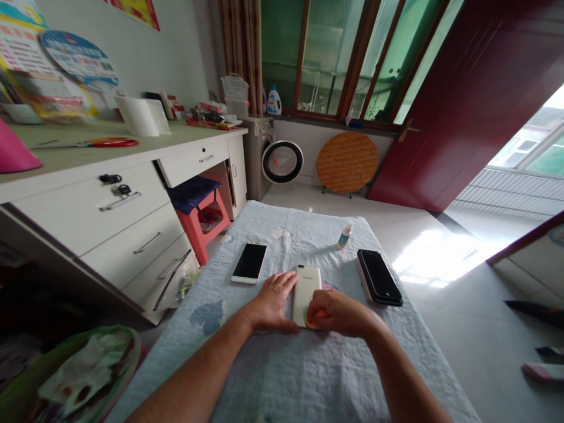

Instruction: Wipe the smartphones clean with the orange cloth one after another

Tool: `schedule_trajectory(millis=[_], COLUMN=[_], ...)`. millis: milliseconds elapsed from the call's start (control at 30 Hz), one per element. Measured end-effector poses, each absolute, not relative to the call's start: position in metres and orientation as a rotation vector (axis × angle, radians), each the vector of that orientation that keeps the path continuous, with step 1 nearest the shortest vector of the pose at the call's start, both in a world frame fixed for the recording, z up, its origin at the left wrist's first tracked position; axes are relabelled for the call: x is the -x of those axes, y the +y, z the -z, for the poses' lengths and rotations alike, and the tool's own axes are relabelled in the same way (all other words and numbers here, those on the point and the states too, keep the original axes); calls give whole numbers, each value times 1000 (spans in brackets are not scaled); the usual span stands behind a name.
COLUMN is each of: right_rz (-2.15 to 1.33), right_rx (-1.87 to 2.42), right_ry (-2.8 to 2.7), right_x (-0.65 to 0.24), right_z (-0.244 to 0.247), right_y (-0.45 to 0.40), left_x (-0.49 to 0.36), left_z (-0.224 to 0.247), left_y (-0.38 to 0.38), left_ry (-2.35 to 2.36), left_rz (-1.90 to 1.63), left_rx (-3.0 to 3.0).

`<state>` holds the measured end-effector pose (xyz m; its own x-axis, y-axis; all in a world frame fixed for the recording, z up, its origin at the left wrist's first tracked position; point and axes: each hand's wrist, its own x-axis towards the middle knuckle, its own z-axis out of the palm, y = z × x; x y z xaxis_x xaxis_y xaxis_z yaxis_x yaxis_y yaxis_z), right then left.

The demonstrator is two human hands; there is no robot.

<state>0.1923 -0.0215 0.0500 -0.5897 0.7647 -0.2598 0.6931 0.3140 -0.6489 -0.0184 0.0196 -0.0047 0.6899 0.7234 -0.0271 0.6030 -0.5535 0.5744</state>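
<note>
A gold phone (305,289) lies back side up on the blue-grey cloth (282,376) that covers the table. My left hand (274,302) rests along its left edge, fingers and thumb spread apart, steadying against the side. On the phone's lower right part, my right hand (332,311) is closed on an orange item (318,318), mostly hidden under the fingers. Further left, a white phone (249,262) lies with its dark screen up. To the right sits a black phone (379,277) on top of a stack. A small spray bottle (345,235) stands behind.
Left of the table is a white desk (110,217) with drawers, and a pink stool (207,226) under it. A basket (134,346) holding crumpled paper stands at the lower left. A washing machine (259,153) with its door open and a round wooden tabletop (347,161) are further back.
</note>
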Motion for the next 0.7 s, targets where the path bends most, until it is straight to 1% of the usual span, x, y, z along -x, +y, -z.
schedule_trajectory(millis=[400,700], right_rz=[-963,-1008], right_rx=[1269,1445], right_ry=[-2454,-2558], right_x=[-164,-181], right_z=[-32,-51], right_y=[-28,-27], left_x=[21,17], left_z=[8,4], left_y=[22,17], left_ry=[994,1050], left_rz=[-242,-273], left_rx=[-2340,-2376])
